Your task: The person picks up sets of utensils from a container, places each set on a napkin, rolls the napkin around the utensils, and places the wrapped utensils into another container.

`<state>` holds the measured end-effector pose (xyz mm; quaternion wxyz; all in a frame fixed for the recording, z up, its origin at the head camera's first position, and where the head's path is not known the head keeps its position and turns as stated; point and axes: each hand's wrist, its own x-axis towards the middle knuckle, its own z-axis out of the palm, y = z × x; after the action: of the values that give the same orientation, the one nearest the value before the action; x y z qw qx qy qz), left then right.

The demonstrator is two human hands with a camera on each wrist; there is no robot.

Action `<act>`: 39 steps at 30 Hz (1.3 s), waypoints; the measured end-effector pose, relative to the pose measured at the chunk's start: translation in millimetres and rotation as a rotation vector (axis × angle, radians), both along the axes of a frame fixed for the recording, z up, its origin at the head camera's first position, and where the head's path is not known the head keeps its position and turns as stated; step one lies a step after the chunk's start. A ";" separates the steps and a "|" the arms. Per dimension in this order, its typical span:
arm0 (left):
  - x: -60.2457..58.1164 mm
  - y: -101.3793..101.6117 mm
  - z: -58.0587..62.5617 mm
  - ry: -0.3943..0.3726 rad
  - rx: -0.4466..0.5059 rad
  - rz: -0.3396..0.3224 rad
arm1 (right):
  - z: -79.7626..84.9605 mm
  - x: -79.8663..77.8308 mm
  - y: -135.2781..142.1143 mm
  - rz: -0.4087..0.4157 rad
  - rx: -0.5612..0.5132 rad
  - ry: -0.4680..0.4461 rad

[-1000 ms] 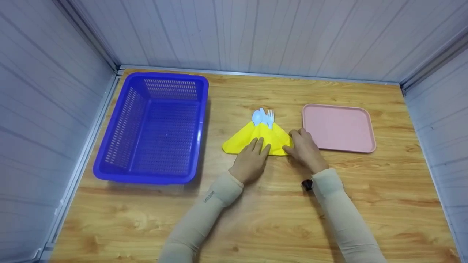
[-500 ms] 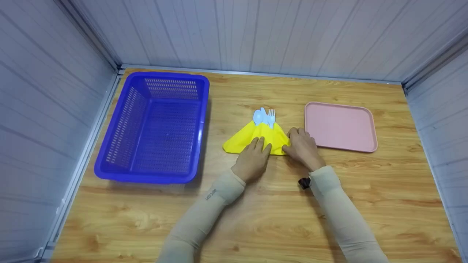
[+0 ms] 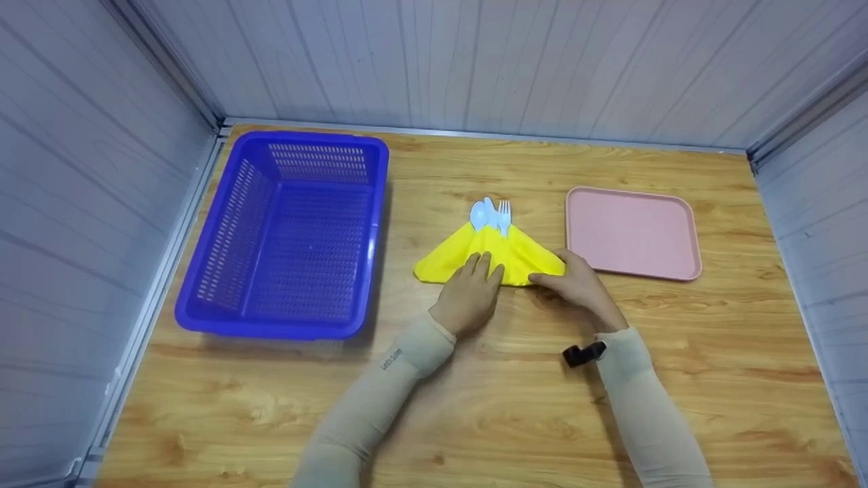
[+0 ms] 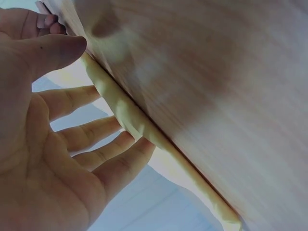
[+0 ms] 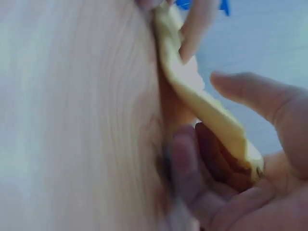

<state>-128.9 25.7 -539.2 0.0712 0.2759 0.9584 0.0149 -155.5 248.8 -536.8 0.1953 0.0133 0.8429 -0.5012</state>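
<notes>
Wood-grain tabletop (image 3: 475, 420); pale panelled walls (image 3: 434, 61) on three sides; metal trim (image 3: 400, 131) along tabletop's back edge.

Folded yellow cloth (image 3: 442, 263) on wood-grain counter (image 3: 488, 413), w/ pale-blue spoon (image 3: 479, 215), knife (image 3: 490, 213) & fork (image 3: 504, 218) poking out its far side, knife in btwn. L hand (image 3: 468, 298) rests on cloth's mid part, fingers slightly spread; R hand (image 3: 580, 283) at its R corner, thumb by near edge. Lg. blue slotted basket (image 3: 268, 329) well off to L; pink tray (image 3: 632, 234) on R, just beyond R hand. Pale sleeves (image 3: 393, 379) on both arms, sm. black device (image 3: 582, 354) at R wrist.
</notes>
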 end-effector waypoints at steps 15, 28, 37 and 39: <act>-1.3 -1.9 1.0 -0.025 0.017 0.004 | -0.5 12.0 -32.4 -0.240 -0.212 0.032; -1.2 0.3 -0.6 -0.029 0.000 0.007 | -4.0 3.5 -51.4 -0.250 -0.273 0.092; -2.4 -2.8 -0.4 -0.062 0.005 -0.001 | -4.7 -1.3 -55.4 -0.169 -0.198 0.108; -2.0 -4.0 -0.2 -0.072 -0.002 -0.009 | -4.2 -1.7 -56.0 -0.137 -0.185 0.122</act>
<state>-130.9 21.6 -539.4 0.1059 0.2795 0.9540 0.0235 -157.1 192.8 -541.0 0.1094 0.0224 0.8004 -0.5890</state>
